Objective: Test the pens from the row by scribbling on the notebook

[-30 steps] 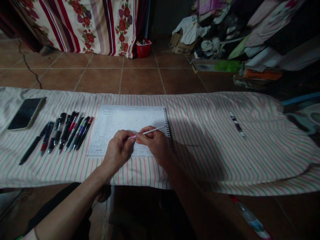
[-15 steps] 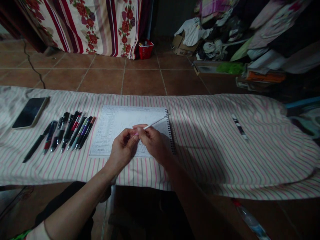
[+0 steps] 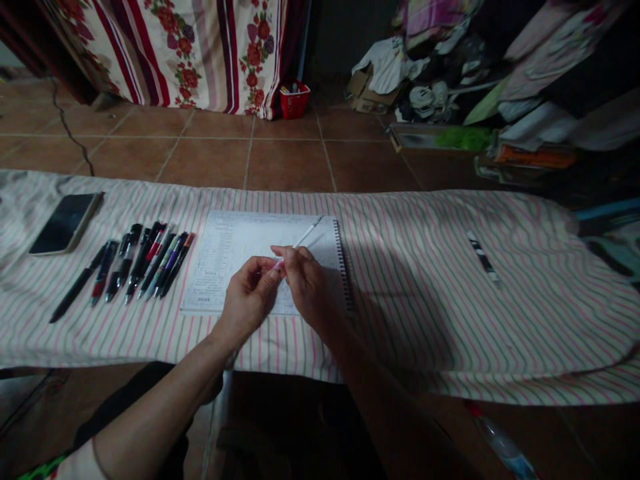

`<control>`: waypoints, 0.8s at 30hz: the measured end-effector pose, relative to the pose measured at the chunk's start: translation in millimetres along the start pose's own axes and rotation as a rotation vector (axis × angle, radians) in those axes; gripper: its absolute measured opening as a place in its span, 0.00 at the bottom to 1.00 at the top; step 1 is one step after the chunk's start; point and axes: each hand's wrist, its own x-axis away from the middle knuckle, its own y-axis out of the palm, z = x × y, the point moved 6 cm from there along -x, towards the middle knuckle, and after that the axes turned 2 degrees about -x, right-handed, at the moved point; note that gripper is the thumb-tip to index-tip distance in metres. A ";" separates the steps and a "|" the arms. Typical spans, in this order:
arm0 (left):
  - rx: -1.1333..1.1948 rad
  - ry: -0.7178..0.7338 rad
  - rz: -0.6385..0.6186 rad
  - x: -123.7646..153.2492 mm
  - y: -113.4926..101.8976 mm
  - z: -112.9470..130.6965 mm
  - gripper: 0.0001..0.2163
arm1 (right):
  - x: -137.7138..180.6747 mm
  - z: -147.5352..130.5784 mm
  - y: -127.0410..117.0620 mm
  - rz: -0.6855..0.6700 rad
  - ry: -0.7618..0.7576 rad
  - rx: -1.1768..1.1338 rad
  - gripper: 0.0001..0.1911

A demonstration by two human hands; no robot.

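Both hands meet over an open spiral notepad (image 3: 260, 230) with printed pages. Between them is a thin white pen refill (image 3: 306, 233), its narrow dark tip slanting up to the right and its pinkish lower end at the fingers. My left hand (image 3: 253, 287) is closed, thumb and fingers pinching that lower end. My right hand (image 3: 305, 277) is closed around the refill a little higher. The fingers partly hide the lower end. Off to the right lies a short black and white pen barrel (image 3: 483, 257).
Several pens (image 3: 145, 260) lie in a row left of the notepad, with a smartphone (image 3: 65, 224) beyond them. A striped cloth (image 3: 400, 267) covers the table. Past its far edge a red basket (image 3: 295, 101) stands on the tiled floor. A plastic bottle (image 3: 503, 443) lies below the near edge.
The refill has swung to a steeper slant, its tip now farther left and higher over the page. My right fingers have shifted on it; my left hand stays nearly in place.
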 end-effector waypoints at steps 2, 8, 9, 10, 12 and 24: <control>0.009 -0.005 -0.009 0.5 1.1 0.7 0.08 | -0.2 -1.0 -0.5 0.014 -0.015 -0.019 0.22; 0.033 -0.027 -0.010 1.2 0.3 -1.4 0.08 | 2.4 -3.2 -5.7 0.090 0.003 -0.132 0.17; 0.036 -0.033 -0.008 0.9 0.0 -2.2 0.08 | 2.9 -1.9 -6.9 0.109 0.022 -0.148 0.17; 0.038 -0.037 -0.005 0.6 -0.3 -2.9 0.09 | 3.4 -0.1 -8.1 0.128 0.042 -0.160 0.17; 0.052 -0.042 -0.001 0.1 -0.6 -3.6 0.09 | 3.8 2.7 -10.8 0.167 0.065 -0.165 0.16; -0.015 0.007 -0.008 0.6 0.8 2.4 0.07 | 4.5 -4.0 -9.8 0.171 -0.036 -0.032 0.13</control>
